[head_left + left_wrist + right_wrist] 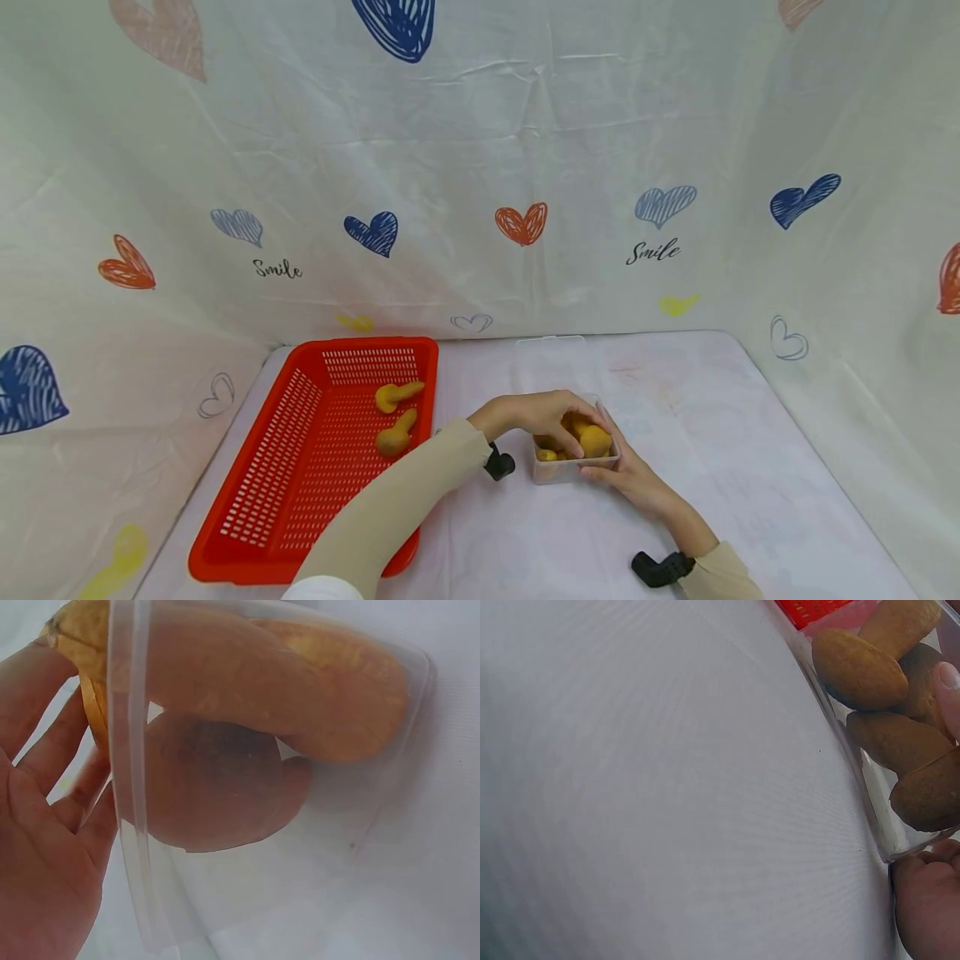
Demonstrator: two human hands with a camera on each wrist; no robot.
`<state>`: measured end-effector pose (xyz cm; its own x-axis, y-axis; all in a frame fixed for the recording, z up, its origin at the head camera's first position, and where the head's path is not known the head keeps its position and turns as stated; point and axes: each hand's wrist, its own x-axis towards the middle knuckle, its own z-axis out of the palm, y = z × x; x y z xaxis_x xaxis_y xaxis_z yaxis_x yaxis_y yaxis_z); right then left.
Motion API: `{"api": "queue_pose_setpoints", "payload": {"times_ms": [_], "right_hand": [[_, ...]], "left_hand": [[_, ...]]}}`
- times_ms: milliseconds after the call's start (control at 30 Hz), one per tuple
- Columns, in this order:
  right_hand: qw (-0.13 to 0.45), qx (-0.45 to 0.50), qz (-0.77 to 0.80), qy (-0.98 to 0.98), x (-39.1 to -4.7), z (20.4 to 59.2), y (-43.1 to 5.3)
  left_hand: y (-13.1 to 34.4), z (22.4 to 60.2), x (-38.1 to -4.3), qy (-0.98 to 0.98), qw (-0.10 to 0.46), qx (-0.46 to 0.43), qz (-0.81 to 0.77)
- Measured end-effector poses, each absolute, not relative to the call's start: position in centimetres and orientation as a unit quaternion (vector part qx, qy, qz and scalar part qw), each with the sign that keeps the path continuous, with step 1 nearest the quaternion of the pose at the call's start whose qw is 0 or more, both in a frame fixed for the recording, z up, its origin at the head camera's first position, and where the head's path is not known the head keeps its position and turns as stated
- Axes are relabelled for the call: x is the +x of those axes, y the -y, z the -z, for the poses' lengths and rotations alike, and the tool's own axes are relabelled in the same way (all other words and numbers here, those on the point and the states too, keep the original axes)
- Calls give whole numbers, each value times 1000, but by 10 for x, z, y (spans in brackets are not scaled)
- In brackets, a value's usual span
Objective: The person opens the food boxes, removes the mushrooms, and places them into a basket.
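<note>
A: White cloth with hearts covers the bench (712,433) and the walls behind. Why does the right hand (630,479) lie there?

B: It grasps the near side of the clear box (573,467), to keep it steady. The left hand (543,414) reaches over the box and grips a yellow mushroom (592,439) inside.

A: Is there room?

B: Left of it stands the red basket (300,467) holding two mushrooms (396,417); the right side is open.

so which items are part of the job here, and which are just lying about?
In use: left hand, placing a mushroom; box; right hand, steadying the box; basket, two mushrooms in it.
Lying about: lid, heart-print cloth.
</note>
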<state>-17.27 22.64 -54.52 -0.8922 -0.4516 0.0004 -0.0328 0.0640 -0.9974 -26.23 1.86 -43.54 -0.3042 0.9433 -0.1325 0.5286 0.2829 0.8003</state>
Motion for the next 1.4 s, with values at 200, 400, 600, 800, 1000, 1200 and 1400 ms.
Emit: {"api": "queue_pose_setpoints", "payload": {"times_ms": [200, 400, 600, 800, 1000, 1200, 1400], "right_hand": [[157, -164, 653, -722, -173, 545, -227], [177, -136, 644, -731, -174, 546, -227], [179, -132, 648, -728, -175, 547, -228], [172, -144, 649, -727, -175, 548, -227], [163, -149, 656, -722, -175, 547, -226], [154, -148, 656, -724, -175, 548, -225], [138, -164, 634, -743, -176, 548, -224]], "left_hand": [[-17, 434, -262, -732, 314, 503, -336], [-15, 431, -261, -715, 313, 514, -356], [-15, 429, -262, -705, 313, 519, -370], [-10, 418, -260, -705, 312, 513, -377], [0, 407, -259, -707, 304, 501, -395], [17, 395, -259, -705, 300, 493, -413], [41, 383, -260, -720, 285, 480, -413]]}}
